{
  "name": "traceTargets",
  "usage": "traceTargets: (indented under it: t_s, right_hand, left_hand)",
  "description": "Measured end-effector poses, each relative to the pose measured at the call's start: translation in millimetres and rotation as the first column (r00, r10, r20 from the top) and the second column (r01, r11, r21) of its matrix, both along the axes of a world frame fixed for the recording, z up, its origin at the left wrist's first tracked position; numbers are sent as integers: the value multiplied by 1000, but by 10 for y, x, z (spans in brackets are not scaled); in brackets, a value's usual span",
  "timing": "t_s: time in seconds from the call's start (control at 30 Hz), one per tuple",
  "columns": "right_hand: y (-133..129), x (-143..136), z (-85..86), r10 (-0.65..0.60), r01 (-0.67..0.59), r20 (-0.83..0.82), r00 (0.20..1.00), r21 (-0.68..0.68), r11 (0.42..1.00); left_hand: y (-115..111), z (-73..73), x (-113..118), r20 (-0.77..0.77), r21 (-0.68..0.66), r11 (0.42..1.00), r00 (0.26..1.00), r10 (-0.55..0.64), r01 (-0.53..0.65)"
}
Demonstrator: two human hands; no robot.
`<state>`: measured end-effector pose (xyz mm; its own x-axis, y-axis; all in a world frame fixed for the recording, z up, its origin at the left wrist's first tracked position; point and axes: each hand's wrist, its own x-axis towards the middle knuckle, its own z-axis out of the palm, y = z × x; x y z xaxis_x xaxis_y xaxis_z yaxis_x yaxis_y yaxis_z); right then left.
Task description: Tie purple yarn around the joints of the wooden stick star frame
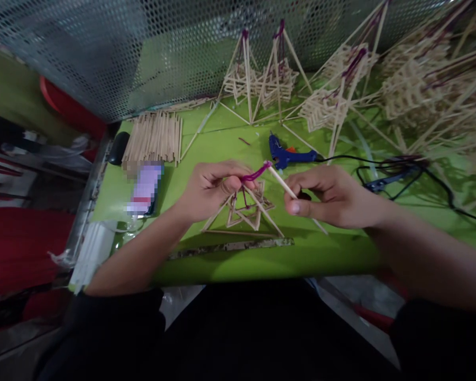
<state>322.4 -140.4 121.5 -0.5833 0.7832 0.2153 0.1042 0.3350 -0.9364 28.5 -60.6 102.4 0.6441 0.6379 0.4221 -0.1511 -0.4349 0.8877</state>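
My left hand (214, 189) pinches purple yarn (257, 173) above a small frame of wooden sticks (257, 211) on the green table. Between the thumb and fingers of my right hand (327, 197) is a wooden stick (282, 181), slanting up to the left. The yarn's looped end meets the stick's upper tip. A purple strand hangs down into the frame below my left hand. Behind my hands lies a blue glue gun (291, 153) on its side. Parts of the frame's top are hidden by my left fingers.
A pile of sticks (153, 136) and a phone (146, 188) lie at left. Stick structures with purple yarn (246, 79) stand along the perforated metal panel (174, 47), more at right. A black cable (440, 182) runs right. A patterned strip (238, 246) lies near the front edge.
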Motion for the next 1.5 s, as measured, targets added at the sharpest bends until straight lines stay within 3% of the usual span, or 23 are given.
traceTargets:
  t_s: [0.2, 0.37, 0.5, 0.6, 0.73, 0.83, 0.93, 1.07, 1.17, 1.27, 1.5]
  right_hand:
    - [21, -23, -70, 46, -43, -53, 998, 42, 998]
    - [36, 10, -78, 54, -53, -29, 998, 46, 998]
    - [34, 27, -62, 63, -62, -16, 998, 40, 997]
    - [25, 27, -43, 83, -82, -15, 996, 38, 996]
    - [66, 39, -97, 101, -101, -33, 994, 13, 995]
    - [186, 37, -301, -100, 100, 48, 994, -15, 995]
    - [355, -8, -611, -288, 271, 203, 936, 108, 956]
    - [511, -142, -906, -283, 147, 408, 868, 334, 931]
    - [529, -256, -948, -264, 55, 544, 796, 370, 928]
    - [508, -330, -942, -242, -5, 591, 770, 385, 923]
    - [468, -325, -963, -245, -102, 628, 739, 463, 880]
  left_hand:
    - [-69, 14, -12, 18, -15, 997, 997, 74, -73]
    - [-66, 14, -13, 42, -28, 999, 998, 37, -36]
    - [15, -51, -57, 21, -131, 991, 1000, 8, -5]
    - [141, -182, -122, -32, -128, 983, 991, 129, -132]
    - [389, -514, -205, -259, 68, 952, 916, 307, -300]
    - [556, -772, -211, -383, 167, 948, 869, 314, -269]
    - [632, -927, -191, -461, 169, 948, 829, 318, -270]
    - [615, -997, -198, -459, 265, 910, 788, 410, -319]
    - [599, -1024, -202, -488, 370, 884, 750, 447, -287]
    - [602, -1048, -181, -496, 536, 817, 703, 509, -213]
    - [558, -1041, -158, -308, 715, 674, 784, 539, -183]
